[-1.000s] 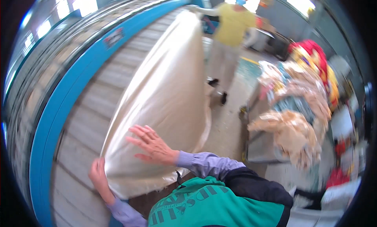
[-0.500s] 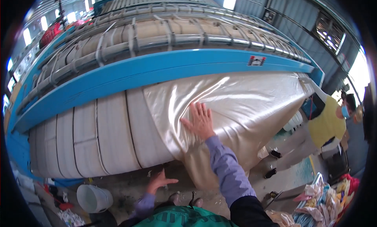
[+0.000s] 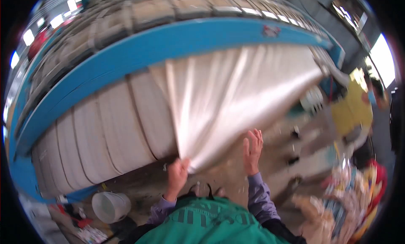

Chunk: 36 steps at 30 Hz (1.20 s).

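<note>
We pinched the lower corner of the cream, glossy fabric sheet [image 3: 236, 104] in our closed left hand [image 3: 177, 174]; it ran up and rightward from those fingers (over the belted feed table). Our right hand [image 3: 252, 149] was open, just beside its hanging edge.

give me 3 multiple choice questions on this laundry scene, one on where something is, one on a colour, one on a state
1. Where is the white bucket?
A. on the floor at lower left
B. on the machine
C. in the right hand

2. What colour is the machine's long bar?
A. red
B. blue
C. black

3. How is the left hand?
A. open in the air
B. shut on the white sheet
C. on the bucket

Answers: 1 A, it stands on the floor left of the person. 2 B, the bar is plainly blue. 3 B, its grip bunches the sheet's corner, while the right hand is open and off it.
</note>
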### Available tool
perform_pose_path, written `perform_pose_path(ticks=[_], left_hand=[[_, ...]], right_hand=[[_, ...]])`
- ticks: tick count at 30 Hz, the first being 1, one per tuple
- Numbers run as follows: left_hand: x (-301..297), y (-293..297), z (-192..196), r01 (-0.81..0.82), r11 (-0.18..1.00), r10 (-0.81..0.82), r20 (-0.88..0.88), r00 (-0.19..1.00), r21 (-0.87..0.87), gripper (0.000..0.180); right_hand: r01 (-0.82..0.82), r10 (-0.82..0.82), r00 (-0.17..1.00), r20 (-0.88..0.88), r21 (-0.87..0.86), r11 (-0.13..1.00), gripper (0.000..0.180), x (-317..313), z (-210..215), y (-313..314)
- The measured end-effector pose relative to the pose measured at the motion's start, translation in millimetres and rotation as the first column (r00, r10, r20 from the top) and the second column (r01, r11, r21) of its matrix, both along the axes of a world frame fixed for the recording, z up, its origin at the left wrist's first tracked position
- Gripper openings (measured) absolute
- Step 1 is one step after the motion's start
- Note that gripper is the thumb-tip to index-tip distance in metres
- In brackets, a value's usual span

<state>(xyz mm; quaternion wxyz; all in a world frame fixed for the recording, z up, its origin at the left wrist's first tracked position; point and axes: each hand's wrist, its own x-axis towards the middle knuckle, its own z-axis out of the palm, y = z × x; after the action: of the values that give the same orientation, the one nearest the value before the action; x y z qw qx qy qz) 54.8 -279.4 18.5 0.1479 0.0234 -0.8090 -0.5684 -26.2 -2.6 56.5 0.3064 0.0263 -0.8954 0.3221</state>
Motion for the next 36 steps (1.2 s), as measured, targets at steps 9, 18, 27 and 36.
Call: perform_pose_path(ticks=[9, 18, 27, 36], left_hand=[[-60, 20, 94, -0.057, 0.997, 0.072, -0.436, 0.897, 0.047, 0.028], [-61, 185, 59, 0.815, 0.579, -0.815, 0.068, 0.576, 0.034, 0.026], [-12, 389, 43, 0.979, 0.184, -0.973, 0.159, 0.169, 0.084, 0.025], [37, 551, 60, 0.984, 0.178, -0.977, 0.112, 0.181, -0.029, 0.019]], right_hand=[[0.587, -0.539, 0.788, 0.298, -0.095, 0.804, 0.029, 225, -99, 126], [0.844, -0.798, 0.535, 0.278, -0.215, 0.491, 0.027, 339, -100, 180], [0.988, -0.988, 0.054, 0.143, -0.152, 0.032, 0.022, 474, -29, 279], [0.953, -0.996, -0.048, -0.074, -0.301, -0.024, 0.03, 574, 61, 447]])
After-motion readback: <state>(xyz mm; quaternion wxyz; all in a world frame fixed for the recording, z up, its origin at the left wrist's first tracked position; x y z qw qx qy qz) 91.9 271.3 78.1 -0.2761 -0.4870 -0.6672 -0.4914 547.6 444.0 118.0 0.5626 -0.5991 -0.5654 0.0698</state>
